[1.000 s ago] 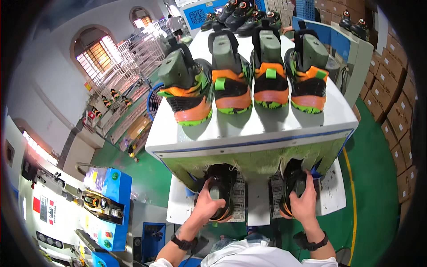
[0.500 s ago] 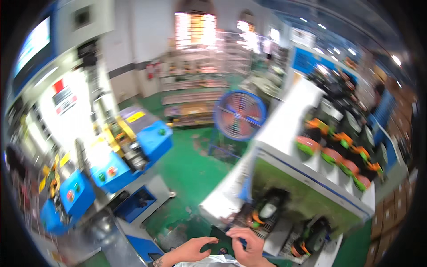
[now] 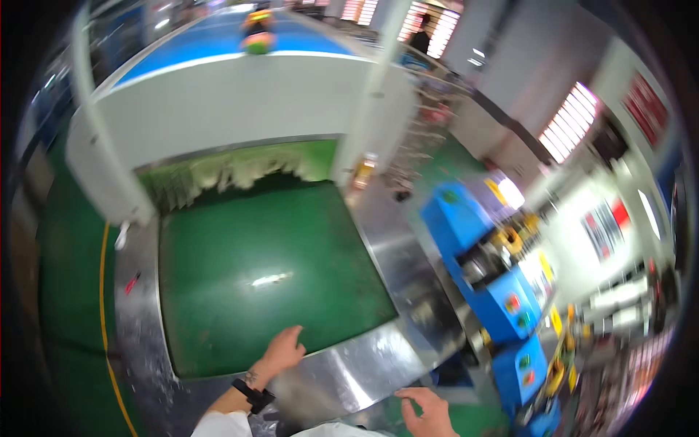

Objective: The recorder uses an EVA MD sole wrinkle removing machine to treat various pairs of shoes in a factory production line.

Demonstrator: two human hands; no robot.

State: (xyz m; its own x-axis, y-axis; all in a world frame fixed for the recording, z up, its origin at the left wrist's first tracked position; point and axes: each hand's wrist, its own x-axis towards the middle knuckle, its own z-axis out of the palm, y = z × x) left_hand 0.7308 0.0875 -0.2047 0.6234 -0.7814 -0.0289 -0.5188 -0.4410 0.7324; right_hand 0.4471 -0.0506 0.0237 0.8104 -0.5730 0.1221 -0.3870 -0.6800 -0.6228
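My left hand point(image 3: 282, 353) reaches over the near edge of a green conveyor belt point(image 3: 240, 291), its fingers loosely stretched and nothing in them. A black band point(image 3: 253, 395) circles that wrist. Lower right, near the metal frame point(image 3: 349, 375) of the belt, is my right hand point(image 3: 426, 414). Its thumb and fingers are apart and it holds nothing. On a blue belt point(image 3: 175, 54) beyond stands a blurred shoe point(image 3: 258, 33), dark with orange and green parts.
A machine with blue control boxes point(image 3: 510, 302) and coloured buttons stands close on my right. A white housing point(image 3: 240, 98) with a ragged green curtain point(image 3: 240, 171) spans the belt's far end. A small red object point(image 3: 132, 283) lies on the left metal rim.
My view has swung from the rack of shoes and the fan to the green conveyor. The blue-boxed machine now appears on the right. My hands have spread farther apart.
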